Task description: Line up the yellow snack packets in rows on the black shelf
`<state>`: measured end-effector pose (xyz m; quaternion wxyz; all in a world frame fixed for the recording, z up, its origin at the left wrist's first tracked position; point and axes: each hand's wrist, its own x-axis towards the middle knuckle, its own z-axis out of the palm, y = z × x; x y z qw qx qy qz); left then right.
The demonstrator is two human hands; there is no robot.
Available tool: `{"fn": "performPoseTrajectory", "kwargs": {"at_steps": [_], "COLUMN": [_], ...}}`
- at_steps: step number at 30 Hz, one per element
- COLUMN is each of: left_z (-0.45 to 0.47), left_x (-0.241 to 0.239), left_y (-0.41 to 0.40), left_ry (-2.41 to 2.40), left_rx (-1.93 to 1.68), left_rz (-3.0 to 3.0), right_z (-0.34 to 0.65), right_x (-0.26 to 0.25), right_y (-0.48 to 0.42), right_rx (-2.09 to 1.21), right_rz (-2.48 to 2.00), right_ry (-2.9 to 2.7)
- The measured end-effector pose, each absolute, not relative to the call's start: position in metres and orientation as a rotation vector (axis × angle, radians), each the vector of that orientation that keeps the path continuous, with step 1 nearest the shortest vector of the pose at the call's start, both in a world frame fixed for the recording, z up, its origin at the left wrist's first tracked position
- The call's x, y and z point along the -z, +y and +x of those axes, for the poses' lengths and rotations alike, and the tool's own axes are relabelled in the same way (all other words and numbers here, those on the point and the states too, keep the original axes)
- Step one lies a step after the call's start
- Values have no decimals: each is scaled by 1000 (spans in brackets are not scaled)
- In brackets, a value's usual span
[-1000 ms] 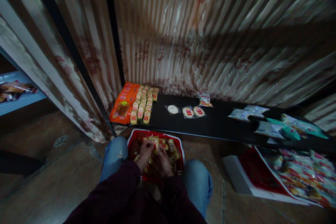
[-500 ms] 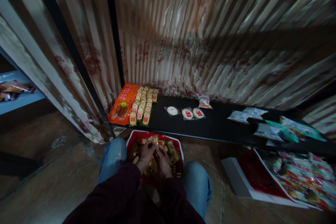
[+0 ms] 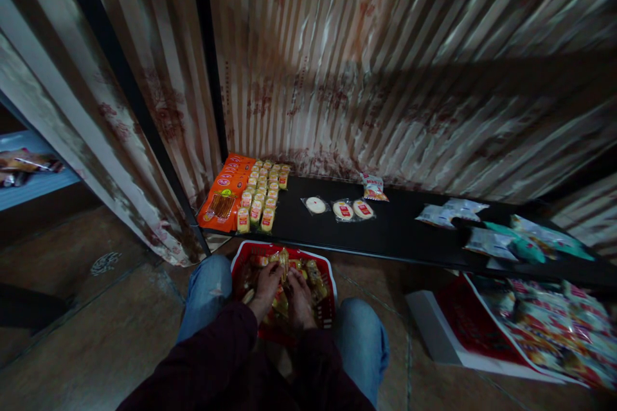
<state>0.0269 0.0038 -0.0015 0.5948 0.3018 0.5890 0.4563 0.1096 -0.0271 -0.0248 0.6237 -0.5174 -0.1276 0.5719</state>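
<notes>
A red basket (image 3: 331,270) with a white rim sits between my knees, filled with small yellow-wrapped snack packets. Over it, my left hand (image 3: 267,286) and my right hand (image 3: 299,292) hold one wrapped snack cake (image 3: 284,261) between their fingertips. Its wrapper looks clear and yellow; the hands hide its lower part. On the black shelf just beyond, rows of similar snack cakes (image 3: 260,196) stand side by side. An orange snack bag (image 3: 224,196) lies against their left side.
Round white packaged cakes (image 3: 343,210) and a small red-and-white packet (image 3: 373,187) rest mid-shelf. Silver and green packets (image 3: 523,241) lie to the right. A box of red-and-white bags (image 3: 554,321) stands on the floor at right. Shelf posts (image 3: 209,45) rise at left.
The snack cake between my hands has turned more upright, and my fingers have shifted slightly on it. The shelf items stay as they were; the view has moved a little.
</notes>
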Motion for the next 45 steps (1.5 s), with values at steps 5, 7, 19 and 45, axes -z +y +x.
{"fn": "performPoseTrajectory", "kwargs": {"at_steps": [5, 7, 19, 45], "left_z": [27, 27, 32, 30], "left_x": [5, 7, 13, 5], "left_y": [2, 2, 2, -4], "left_ry": [1379, 1409, 1515, 1465], "left_rx": [-1087, -1106, -1163, -1041], "left_rz": [653, 659, 712, 743], "right_z": [109, 110, 115, 108], "right_x": [26, 28, 37, 33], "right_y": [-27, -26, -21, -28], "right_rx": [-1271, -1258, -1061, -746], "right_rz": [-1226, -1245, -1341, -1463], "right_ry": [-307, -314, -605, -930]}}
